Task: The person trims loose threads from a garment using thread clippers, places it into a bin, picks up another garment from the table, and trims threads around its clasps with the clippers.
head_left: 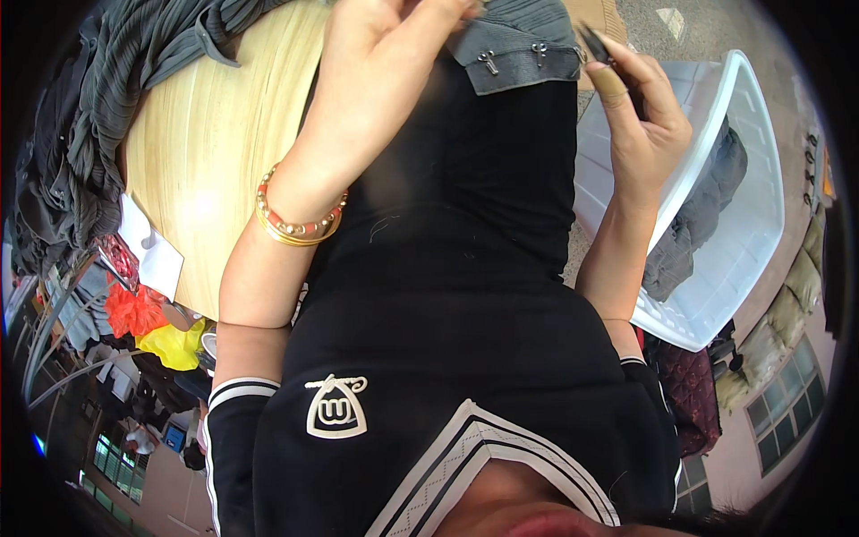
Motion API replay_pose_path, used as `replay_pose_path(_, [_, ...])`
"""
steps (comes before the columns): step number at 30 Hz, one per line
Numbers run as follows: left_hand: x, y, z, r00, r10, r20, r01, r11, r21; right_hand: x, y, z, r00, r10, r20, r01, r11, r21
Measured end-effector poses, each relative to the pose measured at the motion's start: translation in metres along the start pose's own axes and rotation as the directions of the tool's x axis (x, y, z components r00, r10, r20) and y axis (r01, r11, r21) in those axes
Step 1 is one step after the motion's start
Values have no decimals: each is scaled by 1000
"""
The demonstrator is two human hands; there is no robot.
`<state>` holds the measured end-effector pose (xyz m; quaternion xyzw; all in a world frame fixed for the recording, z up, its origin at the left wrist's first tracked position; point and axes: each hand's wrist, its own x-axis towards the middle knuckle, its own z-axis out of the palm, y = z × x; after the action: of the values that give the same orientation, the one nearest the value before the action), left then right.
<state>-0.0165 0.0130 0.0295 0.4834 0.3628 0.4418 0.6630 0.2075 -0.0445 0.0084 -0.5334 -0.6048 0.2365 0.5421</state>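
Across my lap lies a grey ribbed garment (528,36) with small silver metal pieces fixed along its edge. My left hand (385,63) reaches to its left side at the top of the picture. The fingers there are pinched together, partly cut off by the frame, and what they hold is hidden. To the right of the garment, my right hand (649,107) is closed around small dark thread snips (592,43), whose tip points up and left. A tan wrap covers part of that thumb.
A light wooden tabletop (206,179) is on my left, with dark grey garments (107,125) heaped along its far side. White paper (150,246) and red and yellow bags lie near its edge. A pale plastic bin (761,179) holding grey garments (693,224) stands on my right.
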Motion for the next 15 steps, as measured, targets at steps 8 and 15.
replay_pose_path(8, [-24,-5,-6,942,300,150,-303,569,765,-23,12,-15,968,246,-51,-230,949,216])
replay_pose_path(15, [-21,-12,-7,935,315,163,-313,520,794,-33,14,-18,962,268,-60,-253,951,180])
